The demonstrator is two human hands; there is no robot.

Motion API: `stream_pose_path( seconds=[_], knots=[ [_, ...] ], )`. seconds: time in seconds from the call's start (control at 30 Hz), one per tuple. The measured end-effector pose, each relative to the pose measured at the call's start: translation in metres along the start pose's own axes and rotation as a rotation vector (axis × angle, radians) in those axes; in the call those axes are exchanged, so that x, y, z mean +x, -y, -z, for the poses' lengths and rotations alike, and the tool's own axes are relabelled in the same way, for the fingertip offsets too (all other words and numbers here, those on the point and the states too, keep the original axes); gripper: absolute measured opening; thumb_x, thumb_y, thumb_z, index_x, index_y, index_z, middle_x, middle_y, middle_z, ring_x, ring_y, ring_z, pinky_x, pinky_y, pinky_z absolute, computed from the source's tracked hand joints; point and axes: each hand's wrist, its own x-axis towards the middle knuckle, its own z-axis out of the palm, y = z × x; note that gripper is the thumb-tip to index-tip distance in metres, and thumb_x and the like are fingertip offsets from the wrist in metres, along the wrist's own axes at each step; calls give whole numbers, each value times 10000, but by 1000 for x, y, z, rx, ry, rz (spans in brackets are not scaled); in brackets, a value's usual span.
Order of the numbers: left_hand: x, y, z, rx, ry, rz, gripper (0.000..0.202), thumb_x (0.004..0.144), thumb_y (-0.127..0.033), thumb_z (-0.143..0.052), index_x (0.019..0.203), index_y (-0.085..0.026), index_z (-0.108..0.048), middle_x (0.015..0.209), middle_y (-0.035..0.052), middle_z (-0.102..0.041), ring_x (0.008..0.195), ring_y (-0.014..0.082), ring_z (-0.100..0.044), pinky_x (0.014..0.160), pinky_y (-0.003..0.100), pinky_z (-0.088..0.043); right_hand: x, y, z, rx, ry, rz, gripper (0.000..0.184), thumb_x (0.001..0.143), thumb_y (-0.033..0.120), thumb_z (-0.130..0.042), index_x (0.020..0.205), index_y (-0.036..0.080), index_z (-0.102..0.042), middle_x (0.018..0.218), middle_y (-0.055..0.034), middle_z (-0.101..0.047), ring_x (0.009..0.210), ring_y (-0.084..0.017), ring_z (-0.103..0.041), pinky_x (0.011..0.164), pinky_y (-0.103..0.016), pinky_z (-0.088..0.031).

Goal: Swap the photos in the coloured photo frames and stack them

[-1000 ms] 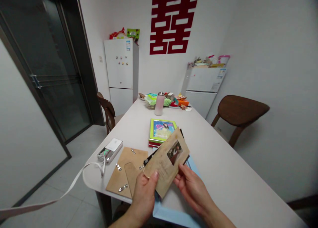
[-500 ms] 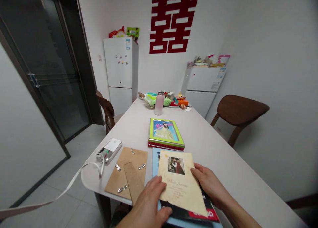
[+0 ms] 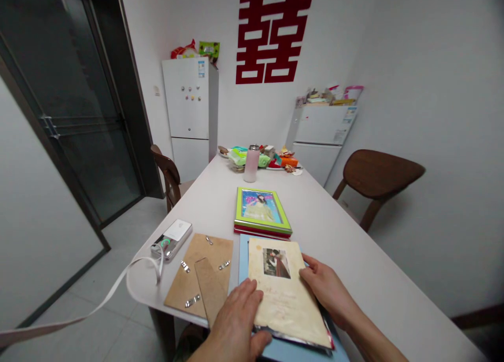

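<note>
A cream printed sheet (image 3: 283, 304) with a small photo near its top lies on a light-blue picture frame (image 3: 243, 259). Beneath the sheet, a thin strip of a dark and red sheet (image 3: 291, 338) shows along the lower edge. My left hand (image 3: 240, 317) rests at the sheet's left side, fingers stretched out and thumb apart at the lower corner. At the right edge my right hand (image 3: 325, 283) pinches the sheet, thumb on top and the other fingers partly hidden. Left of the frame is a brown backing board (image 3: 179, 288) with metal clips and a stand leg (image 3: 210, 288).
Behind the blue frame sits a stack topped by a green picture frame (image 3: 284, 215). A power bank (image 3: 177, 236) with a white cable (image 3: 106, 299) lies on the left. Farther back stand a pink bottle (image 3: 251, 165) and assorted packets (image 3: 262, 159). Chairs (image 3: 378, 173) flank the table.
The cream sheet has shifted slightly down and now covers most of the dark, red-lettered sheet below it. Both hands keep nearly the same places at its sides.
</note>
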Motion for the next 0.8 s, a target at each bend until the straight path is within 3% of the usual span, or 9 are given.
stream_pose_path(
  seconds=[0.17,0.3,0.4,0.53,0.63,0.8],
  knots=[
    [4,2,-1,60,-67,-82,441,672,-129,-589,1097,-86,-479,1189,137,-476,1094,252,-411,959,415,-300,-5,8,0,-28,-54,-2,614,642,167,-347,1253,118,-302,624,-10,-646,451,-137,-571,410,-216,-420],
    [3,5,-7,61,-164,-165,332,659,-124,-590,985,-133,-525,1004,79,-576,911,226,-495,828,390,-403,-7,12,1,-149,-98,39,582,623,156,-364,1201,92,-390,463,36,-563,371,-112,-498,379,-195,-380],
    [2,6,-10,88,-151,-212,216,682,-114,-543,896,-142,-541,848,59,-602,793,208,-512,732,372,-434,-8,10,3,-176,-119,47,567,612,170,-378,1172,97,-431,450,42,-551,370,-110,-488,387,-197,-380],
    [0,7,-9,72,-158,-268,336,669,-135,-567,999,-111,-506,1044,114,-546,950,229,-475,839,377,-389,-8,6,3,-162,-102,32,572,613,191,-377,1178,114,-425,475,38,-563,386,-115,-501,382,-199,-370],
    [0,7,-6,71,-117,-219,443,664,-190,-609,1073,-92,-472,1191,145,-454,1089,251,-394,939,398,-302,-6,6,0,-215,-96,58,569,635,187,-343,1196,103,-394,492,37,-559,399,-122,-503,388,-208,-366],
    [2,6,-5,72,-19,-143,430,703,-285,-600,1087,-142,-470,1200,97,-471,1114,234,-388,982,433,-224,-1,1,-3,-661,-245,234,462,674,192,-350,1104,90,-488,744,-55,-619,663,-166,-567,613,-262,-421]
  ],
)
